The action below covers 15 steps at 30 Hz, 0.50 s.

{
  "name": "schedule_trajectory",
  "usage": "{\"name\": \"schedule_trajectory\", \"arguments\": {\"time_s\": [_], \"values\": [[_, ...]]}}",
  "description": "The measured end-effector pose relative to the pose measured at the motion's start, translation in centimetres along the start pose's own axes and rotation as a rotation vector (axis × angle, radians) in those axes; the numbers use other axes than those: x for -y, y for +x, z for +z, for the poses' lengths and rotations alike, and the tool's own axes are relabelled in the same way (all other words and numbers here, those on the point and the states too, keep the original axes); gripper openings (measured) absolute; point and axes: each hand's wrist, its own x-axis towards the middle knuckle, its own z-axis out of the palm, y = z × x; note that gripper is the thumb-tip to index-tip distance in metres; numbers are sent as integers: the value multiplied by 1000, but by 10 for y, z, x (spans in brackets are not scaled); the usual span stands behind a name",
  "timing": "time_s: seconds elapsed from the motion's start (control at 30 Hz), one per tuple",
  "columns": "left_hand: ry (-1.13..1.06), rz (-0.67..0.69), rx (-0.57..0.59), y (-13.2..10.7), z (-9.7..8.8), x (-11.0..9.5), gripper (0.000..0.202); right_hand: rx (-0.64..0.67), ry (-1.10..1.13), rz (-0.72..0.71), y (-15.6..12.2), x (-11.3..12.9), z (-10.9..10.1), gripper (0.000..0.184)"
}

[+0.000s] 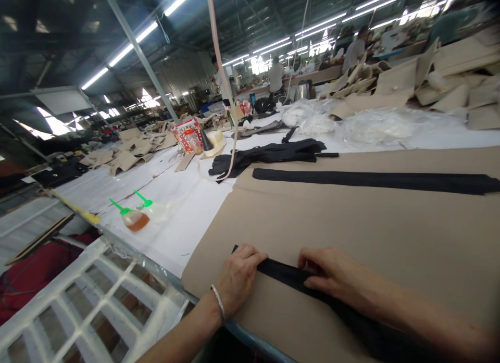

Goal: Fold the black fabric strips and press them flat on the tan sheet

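Note:
A black fabric strip (284,272) lies slantwise along the near edge of a large tan sheet (351,222). Its far left end sticks out a little past my left hand (241,273), whose fingers are curled and pressed together on it. A silvery bracelet (217,301) circles that wrist. Farther along the same strip, my right hand (326,272) pinches it between thumb and bent fingers; the forearm covers part of the strip beyond. Another black strip (371,180) lies flat across the upper part of the sheet, away from both hands.
Bunched black strips (273,155) and a hanging hose (224,82) are behind the sheet. Two green-nozzled bottles (137,221) lie left on the white table (187,207). Clear plastic (375,126) and piled tan pieces (402,82) sit farther back. A white slatted rack (97,300) is lower left.

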Motion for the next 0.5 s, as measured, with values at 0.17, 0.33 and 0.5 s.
{"name": "schedule_trajectory", "arguments": {"time_s": [0.17,0.33,0.5], "values": [[9,23,26,-4,-2,2,32,118,212,-13,-1,-7,-13,17],[56,50,59,-9,-4,9,33,317,487,-24,-4,-20,-25,39],[152,56,63,-26,-20,39,42,268,340,39,-23,-9,-25,44]]}}
